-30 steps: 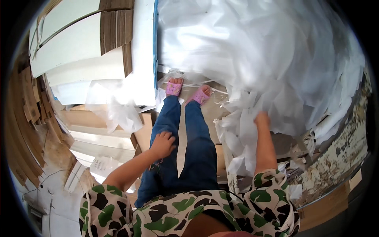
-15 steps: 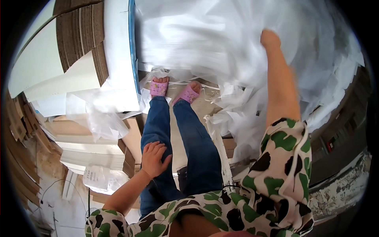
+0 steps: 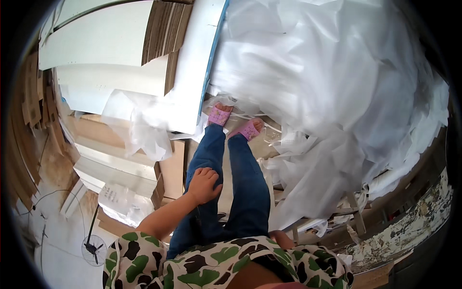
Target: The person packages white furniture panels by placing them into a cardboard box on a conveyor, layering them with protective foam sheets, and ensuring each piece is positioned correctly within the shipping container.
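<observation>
My left hand (image 3: 204,185) rests on the left thigh of my blue jeans (image 3: 250,188), its fingers laid out and holding nothing. Of my right arm only a small patch of skin (image 3: 281,239) shows beside the shirt's hem; its fingers are hidden. Ahead and to the right spreads a large rumpled heap of thin white packing sheet (image 3: 317,72). One loose fold of it hangs down near my right leg, apart from my left hand.
White boards with a blue edge (image 3: 210,65) stand at front left, near brown cardboard layers (image 3: 163,31). Stacked panels (image 3: 118,161) and a plastic-wrapped bundle (image 3: 122,202) lie left. A black fan (image 3: 94,249) stands lower left. Scraps of sheet lie around my pink slippers (image 3: 248,130).
My right arm, stretched over the white sheet before, has drawn back to my side. The sheet's near part now drapes lower on the right. My view has turned; my left hand stays on my thigh.
</observation>
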The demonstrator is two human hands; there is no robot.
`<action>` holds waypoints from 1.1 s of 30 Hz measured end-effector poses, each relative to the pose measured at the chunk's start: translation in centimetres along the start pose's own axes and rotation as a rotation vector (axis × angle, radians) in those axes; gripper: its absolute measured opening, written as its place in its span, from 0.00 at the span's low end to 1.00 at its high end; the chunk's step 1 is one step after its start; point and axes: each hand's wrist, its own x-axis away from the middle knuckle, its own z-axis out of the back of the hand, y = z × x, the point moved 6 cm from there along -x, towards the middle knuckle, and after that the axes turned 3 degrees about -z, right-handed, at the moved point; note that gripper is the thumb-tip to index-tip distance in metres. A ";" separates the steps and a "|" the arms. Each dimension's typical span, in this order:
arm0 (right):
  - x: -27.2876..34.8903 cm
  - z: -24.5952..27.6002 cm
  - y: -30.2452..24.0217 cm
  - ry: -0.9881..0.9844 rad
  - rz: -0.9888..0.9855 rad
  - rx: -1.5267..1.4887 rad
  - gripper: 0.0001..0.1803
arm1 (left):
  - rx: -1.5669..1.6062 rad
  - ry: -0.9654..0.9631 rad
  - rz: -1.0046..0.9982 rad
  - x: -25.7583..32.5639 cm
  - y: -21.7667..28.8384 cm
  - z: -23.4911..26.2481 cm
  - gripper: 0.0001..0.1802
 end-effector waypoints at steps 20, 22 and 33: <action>43.2 15.9 -50.5 1.880 1.429 0.534 0.14 | -0.034 0.048 0.060 2.2 -1.8 0.4 0.18; 35.7 11.0 -43.7 1.640 1.398 0.462 0.11 | -0.073 0.044 0.064 2.4 -1.8 0.4 0.16; 39.5 -16.5 -10.9 1.441 1.386 -0.429 0.17 | 0.107 0.267 0.010 -0.4 7.9 12.4 0.47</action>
